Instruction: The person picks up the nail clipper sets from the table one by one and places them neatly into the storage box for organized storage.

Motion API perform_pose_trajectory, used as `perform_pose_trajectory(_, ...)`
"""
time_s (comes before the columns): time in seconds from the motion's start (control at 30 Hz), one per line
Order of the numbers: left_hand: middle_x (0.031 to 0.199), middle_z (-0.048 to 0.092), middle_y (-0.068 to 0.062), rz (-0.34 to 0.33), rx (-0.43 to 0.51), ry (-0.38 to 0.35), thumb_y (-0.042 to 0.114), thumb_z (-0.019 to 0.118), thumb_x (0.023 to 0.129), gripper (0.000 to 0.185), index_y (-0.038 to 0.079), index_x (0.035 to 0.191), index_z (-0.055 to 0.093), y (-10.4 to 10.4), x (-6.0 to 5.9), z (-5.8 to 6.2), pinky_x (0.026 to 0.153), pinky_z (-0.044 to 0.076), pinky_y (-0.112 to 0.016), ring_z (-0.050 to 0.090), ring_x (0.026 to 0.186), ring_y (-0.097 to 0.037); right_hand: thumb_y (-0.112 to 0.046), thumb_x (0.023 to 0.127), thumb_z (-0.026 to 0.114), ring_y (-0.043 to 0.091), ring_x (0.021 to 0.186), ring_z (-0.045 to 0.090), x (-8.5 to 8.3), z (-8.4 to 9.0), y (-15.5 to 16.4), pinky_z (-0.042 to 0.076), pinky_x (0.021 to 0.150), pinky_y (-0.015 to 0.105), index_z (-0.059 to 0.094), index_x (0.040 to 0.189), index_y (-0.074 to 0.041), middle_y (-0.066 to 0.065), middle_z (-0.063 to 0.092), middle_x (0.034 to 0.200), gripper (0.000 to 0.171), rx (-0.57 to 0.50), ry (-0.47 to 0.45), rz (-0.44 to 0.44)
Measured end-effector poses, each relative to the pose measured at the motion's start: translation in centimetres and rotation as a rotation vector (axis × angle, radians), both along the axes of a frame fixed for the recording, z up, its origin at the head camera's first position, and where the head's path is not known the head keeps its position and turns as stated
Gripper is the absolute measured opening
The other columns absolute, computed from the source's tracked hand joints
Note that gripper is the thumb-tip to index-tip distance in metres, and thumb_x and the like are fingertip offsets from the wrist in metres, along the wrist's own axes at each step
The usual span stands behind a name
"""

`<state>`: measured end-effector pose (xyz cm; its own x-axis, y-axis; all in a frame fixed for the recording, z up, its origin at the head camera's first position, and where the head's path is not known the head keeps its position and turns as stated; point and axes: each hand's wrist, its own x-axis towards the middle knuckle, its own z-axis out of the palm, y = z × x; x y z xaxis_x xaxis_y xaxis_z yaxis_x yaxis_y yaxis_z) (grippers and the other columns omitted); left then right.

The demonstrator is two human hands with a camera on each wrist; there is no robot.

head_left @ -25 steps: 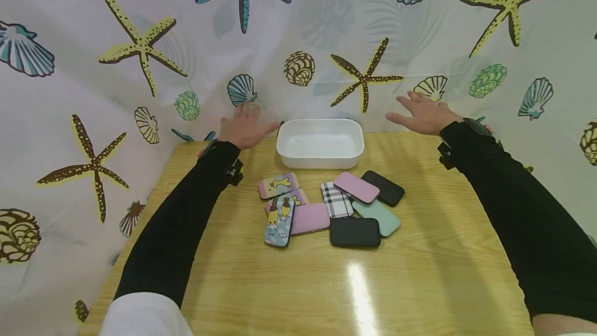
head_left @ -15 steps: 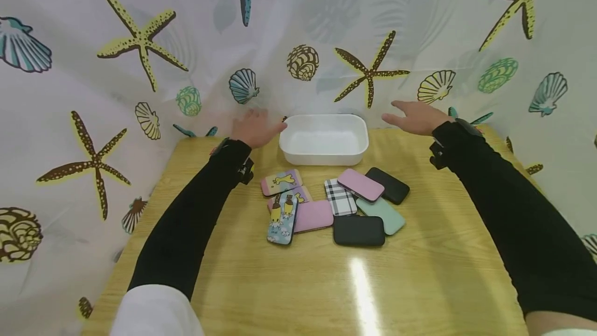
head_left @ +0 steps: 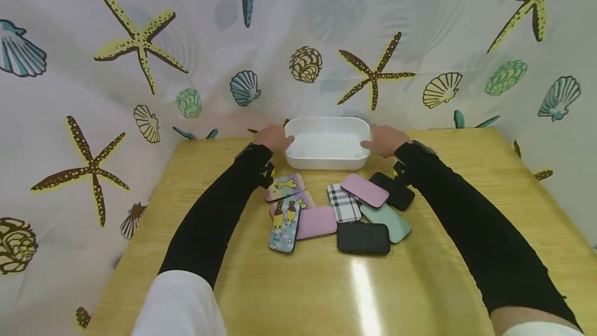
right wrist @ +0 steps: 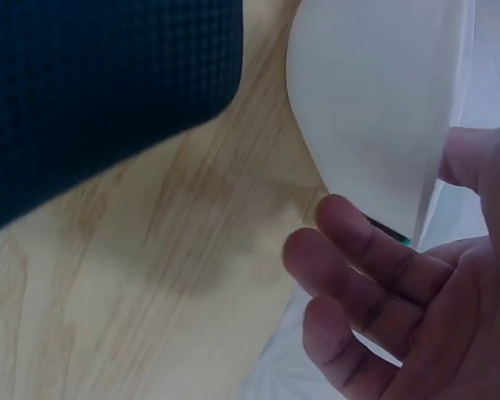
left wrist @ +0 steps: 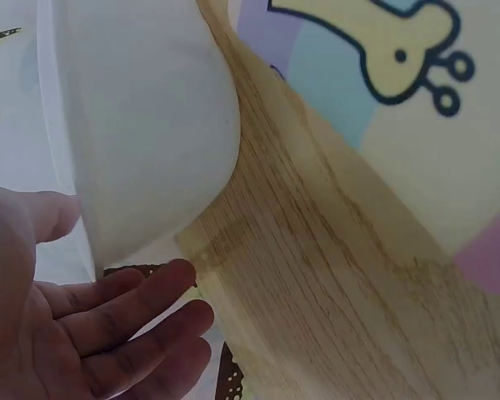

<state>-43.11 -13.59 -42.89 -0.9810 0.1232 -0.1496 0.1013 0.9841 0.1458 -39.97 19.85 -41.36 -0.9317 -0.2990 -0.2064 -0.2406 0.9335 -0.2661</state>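
Observation:
A white plastic tub [head_left: 327, 164] stands at the far edge of the wooden table. My left hand [head_left: 273, 139] holds its left end, and my right hand [head_left: 388, 140] holds its right end. In the left wrist view the thumb hooks over the rim of the tub [left wrist: 150, 125], with the other fingers curved outside, below the wall. The right wrist view mirrors this: thumb over the rim of the tub [right wrist: 375, 100], fingers bent on the outer side. From the head view, the tub's inside is white and bare.
Several flat rounded cases lie loosely piled before the tub: cartoon-printed [head_left: 285, 227], pink [head_left: 365, 191], plaid [head_left: 344, 203], green [head_left: 389, 222] and black [head_left: 363, 238]. A white cloth [head_left: 280, 25] printed with starfish and shells hangs behind the table [head_left: 317, 294].
Both hands have come inward and down from beyond the tub's sides onto its two ends. The fingers, spread before, now bend at the rim. The cases keep their arrangement.

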Motion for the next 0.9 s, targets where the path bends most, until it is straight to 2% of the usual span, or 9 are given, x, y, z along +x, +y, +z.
perform_pose_trajectory(0.07,0.078,0.054,-0.005,0.013,-0.016,-0.010,0.044,0.046,0.104,0.042,0.008,0.093,0.064,0.0,0.2,-0.6,0.061,0.039,-0.036,0.054,0.072,-0.023,-0.033,0.101,0.055,0.031,0.083,0.061,0.2,-0.9,-0.4,0.049,0.075,0.044,0.043,0.139,0.011,0.024,0.065,0.108,0.060,-0.003,0.022,0.012)
perform_pose_trajectory(0.2,0.087,0.061,-0.007,0.040,-0.018,-0.027,0.034,0.046,0.104,0.035,0.007,0.101,0.068,0.1,0.8,-1.4,0.064,0.042,-0.038,0.056,0.076,-0.024,-0.019,0.098,0.055,0.034,0.090,0.058,1.0,-1.6,-1.0,0.049,0.082,0.047,0.044,0.137,0.015,0.029,0.063,0.118,0.053,0.004,0.082,0.023)
perform_pose_trajectory(0.27,0.089,0.061,-0.007,0.045,-0.021,-0.038,0.032,0.044,0.104,0.035,0.007,0.104,0.068,0.2,1.2,-1.6,0.066,0.043,-0.038,0.056,0.077,-0.024,-0.015,0.098,0.052,0.036,0.093,0.058,1.4,-1.6,-1.2,0.048,0.084,0.049,0.042,0.137,0.017,0.032,0.061,0.121,0.052,-0.009,0.083,0.020)
perform_pose_trajectory(0.4,0.090,0.063,-0.007,0.033,-0.027,-0.036,0.031,0.041,0.106,0.038,0.006,0.106,0.069,1.1,2.2,-0.9,0.066,0.045,-0.037,0.056,0.077,-0.024,-0.011,0.099,0.047,0.038,0.096,0.056,2.0,-1.3,-1.1,0.047,0.087,0.049,0.037,0.140,0.019,0.036,0.057,0.126,0.052,-0.034,0.074,0.005)
perform_pose_trajectory(0.53,0.085,0.061,-0.006,0.035,-0.006,-0.022,0.028,0.041,0.107,0.036,0.006,0.101,0.070,2.2,2.9,-0.2,0.061,0.043,-0.035,0.056,0.073,-0.022,-0.010,0.099,0.046,0.039,0.098,0.055,2.1,-1.0,-0.4,0.046,0.088,0.050,0.035,0.141,0.018,0.036,0.054,0.129,0.052,-0.053,0.060,-0.029)
perform_pose_trajectory(0.7,0.083,0.060,-0.004,0.046,0.041,-0.037,0.026,0.043,0.107,0.034,0.007,0.100,0.070,3.2,3.1,-0.3,0.056,0.041,-0.032,0.054,0.069,-0.019,-0.009,0.098,0.046,0.038,0.096,0.056,2.2,-1.0,0.5,0.048,0.088,0.050,0.038,0.138,0.018,0.035,0.056,0.125,0.049,-0.061,0.065,-0.029)
perform_pose_trajectory(0.9,0.090,0.065,-0.006,0.059,0.056,-0.044,0.025,0.042,0.107,0.034,0.005,0.106,0.069,3.3,3.0,-1.0,0.061,0.045,-0.034,0.057,0.074,-0.021,-0.008,0.097,0.045,0.035,0.087,0.056,2.5,-1.3,0.8,0.048,0.080,0.047,0.040,0.134,0.021,0.035,0.059,0.116,0.047,-0.066,0.105,0.007)
